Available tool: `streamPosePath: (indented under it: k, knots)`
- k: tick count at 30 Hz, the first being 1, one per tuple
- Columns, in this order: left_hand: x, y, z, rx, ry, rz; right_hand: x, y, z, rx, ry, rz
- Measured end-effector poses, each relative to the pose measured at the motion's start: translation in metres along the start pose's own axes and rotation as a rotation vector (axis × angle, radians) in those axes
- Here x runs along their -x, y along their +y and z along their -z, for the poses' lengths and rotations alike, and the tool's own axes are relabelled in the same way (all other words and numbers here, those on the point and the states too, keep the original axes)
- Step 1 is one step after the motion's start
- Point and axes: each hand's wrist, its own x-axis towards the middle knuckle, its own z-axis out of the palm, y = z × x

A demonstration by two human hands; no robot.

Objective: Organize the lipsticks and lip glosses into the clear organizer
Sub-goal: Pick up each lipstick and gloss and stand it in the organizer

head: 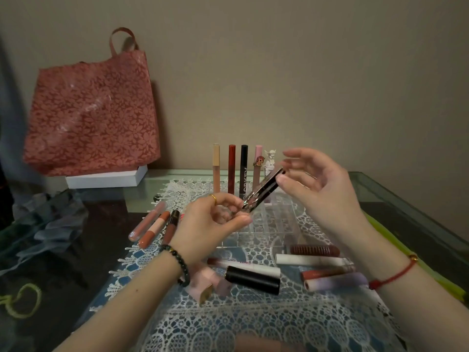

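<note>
Above the clear organizer, a dark, shiny lipstick tube hangs tilted between both hands. The left hand pinches its lower end with thumb and curled forefinger. The right hand nips the upper end between thumb and a fingertip, its other fingers loosely spread. Four lip glosses stand upright in the organizer's back row (beige, red, black, pink) with a small white figurine just beside them.

The organizer sits on a white lace cloth spread over a glass-topped table. Three loose tubes lie at the cloth's left edge, more tubes lie front right near the right wrist, and a black tube lies between the forearms. At back left a red floral bag leans on the plain beige wall, resting on a white box. The table's right edge runs diagonally near the right forearm — a strip of bare glass shows behind that hand.
</note>
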Motion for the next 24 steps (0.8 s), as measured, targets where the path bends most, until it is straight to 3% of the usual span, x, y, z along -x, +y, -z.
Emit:
streamPosePath:
  k: [4, 14, 20, 24]
  knots:
    - [-0.005, 0.005, -0.014, 0.086, 0.047, 0.017, -0.007, 0.006, -0.006, -0.133, 0.091, -0.109]
    - [-0.013, 0.001, -0.016, -0.044, 0.098, -0.049, -0.021, 0.015, -0.002, -0.13, 0.193, -0.143]
    - [-0.016, -0.03, 0.027, -0.113, 0.285, 0.027, -0.058, 0.02, 0.028, 0.077, 0.188, -0.066]
    - [-0.013, -0.052, 0.033, -0.241, 0.118, 0.144, -0.078, 0.033, 0.036, 0.181, 0.175, -0.005]
